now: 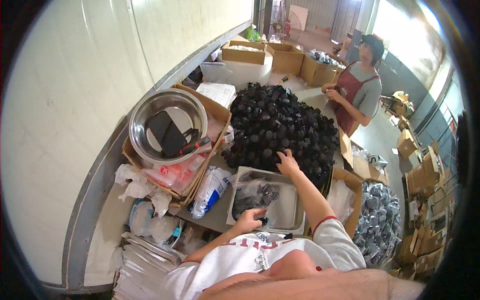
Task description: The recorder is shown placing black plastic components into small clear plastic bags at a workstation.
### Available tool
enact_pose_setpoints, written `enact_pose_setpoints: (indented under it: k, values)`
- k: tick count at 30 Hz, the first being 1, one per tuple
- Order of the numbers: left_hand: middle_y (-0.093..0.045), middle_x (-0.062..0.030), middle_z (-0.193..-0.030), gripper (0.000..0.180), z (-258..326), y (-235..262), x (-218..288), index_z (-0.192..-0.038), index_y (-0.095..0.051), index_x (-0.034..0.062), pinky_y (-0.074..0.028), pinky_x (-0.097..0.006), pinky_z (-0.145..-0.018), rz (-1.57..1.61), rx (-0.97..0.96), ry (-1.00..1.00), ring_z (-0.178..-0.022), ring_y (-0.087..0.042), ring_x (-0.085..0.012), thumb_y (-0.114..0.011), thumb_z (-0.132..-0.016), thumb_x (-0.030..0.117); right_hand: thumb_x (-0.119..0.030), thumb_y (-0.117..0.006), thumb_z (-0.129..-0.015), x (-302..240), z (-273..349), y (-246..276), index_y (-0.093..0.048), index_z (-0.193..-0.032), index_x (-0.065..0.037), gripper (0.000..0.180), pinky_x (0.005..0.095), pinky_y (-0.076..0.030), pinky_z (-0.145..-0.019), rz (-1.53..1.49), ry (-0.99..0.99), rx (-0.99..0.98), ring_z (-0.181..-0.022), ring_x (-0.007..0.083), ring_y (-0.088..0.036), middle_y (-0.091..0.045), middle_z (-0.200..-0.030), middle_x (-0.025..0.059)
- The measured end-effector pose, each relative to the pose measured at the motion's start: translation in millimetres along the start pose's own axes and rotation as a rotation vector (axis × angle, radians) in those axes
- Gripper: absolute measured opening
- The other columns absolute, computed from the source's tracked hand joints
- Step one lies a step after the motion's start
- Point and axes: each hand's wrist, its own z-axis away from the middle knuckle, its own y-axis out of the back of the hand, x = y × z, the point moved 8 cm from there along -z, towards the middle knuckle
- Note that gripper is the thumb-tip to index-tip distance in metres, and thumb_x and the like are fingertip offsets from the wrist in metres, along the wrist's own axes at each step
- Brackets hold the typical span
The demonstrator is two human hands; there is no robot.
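A large heap of small black knobbed parts (285, 125) covers the middle of the table. My right hand (287, 163) reaches to its near edge, fingers apart and touching the parts. Just this side of the heap lies a shallow metal tray (287, 200). Clear plastic bags with black pieces (252, 195) fill its left side. My left hand (250, 220) is at the tray's near left edge, its fingers curled round a small black part (263, 220), mostly hidden under them.
Left of the heap, a steel bowl (192, 107) holding a black phone-like slab and a red-handled tool rests on a carton of plastic bags. A blue-and-white bag (212, 190) lies beside it. A carton of bagged parts (377, 220) stands right. A co-worker (357, 87) stands across the table.
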Motion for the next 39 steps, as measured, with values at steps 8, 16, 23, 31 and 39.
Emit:
enact_pose_setpoints:
  k: [8,16,23,31,39]
  values:
    - [-0.061,-0.0171,-0.119,0.061,8,9,-5,-0.129,-0.051,-0.0034,-0.052,-0.031,-0.084,0.013,0.039,0.002,-0.107,-0.060,-0.0200,-0.057,-0.069,0.000,-0.003,-0.068,-0.067,-1,9,-17,-0.058,-0.115,-0.012,0.050,0.0455,-0.046,-0.091,0.017,0.046,0.123,-0.111,0.0369,-0.051,-0.026,-0.145,0.0129]
    - [-0.062,-0.0137,-0.120,0.057,-15,29,15,-0.127,-0.052,-0.0059,-0.050,-0.030,-0.083,-0.035,0.090,0.025,-0.109,-0.060,-0.0223,-0.055,-0.070,-0.004,-0.017,-0.062,-0.087,50,37,9,-0.057,-0.108,-0.003,0.026,0.0328,-0.048,-0.079,-1.394,-0.117,0.250,-0.089,0.0199,-0.061,-0.064,-0.099,0.0074]
    - [-0.057,-0.0139,-0.127,0.063,-42,21,35,-0.132,-0.048,-0.0057,-0.048,-0.027,-0.084,0.066,-0.028,0.137,-0.118,-0.054,-0.0191,-0.051,-0.069,-0.009,-0.010,-0.050,-0.096,-39,127,30,-0.038,-0.132,-0.008,0.038,0.0274,-0.047,-0.081,-1.685,-0.104,0.008,-0.096,0.0145,-0.055,-0.057,-0.110,0.0070]
    - [-0.061,-0.0032,-0.087,0.032,-47,19,33,-0.102,-0.061,-0.0035,-0.048,-0.025,-0.068,0.205,-0.064,0.152,-0.074,-0.057,-0.0118,-0.059,-0.070,-0.003,-0.012,-0.065,-0.084,-76,159,34,-0.053,-0.122,-0.006,0.040,0.0405,-0.049,-0.083,-0.716,0.153,-0.128,-0.098,0.0384,-0.061,-0.063,-0.105,0.0210]
    - [-0.062,-0.0087,-0.107,0.057,-45,10,56,-0.123,-0.054,-0.0053,-0.048,-0.024,-0.073,0.154,-0.058,0.062,-0.092,-0.059,-0.0133,-0.055,-0.066,-0.007,-0.011,-0.073,-0.073,-88,156,81,-0.059,-0.117,-0.008,0.046,0.0408,-0.048,-0.086,-0.331,0.281,-0.134,-0.102,0.0371,-0.058,-0.060,-0.110,0.0184]
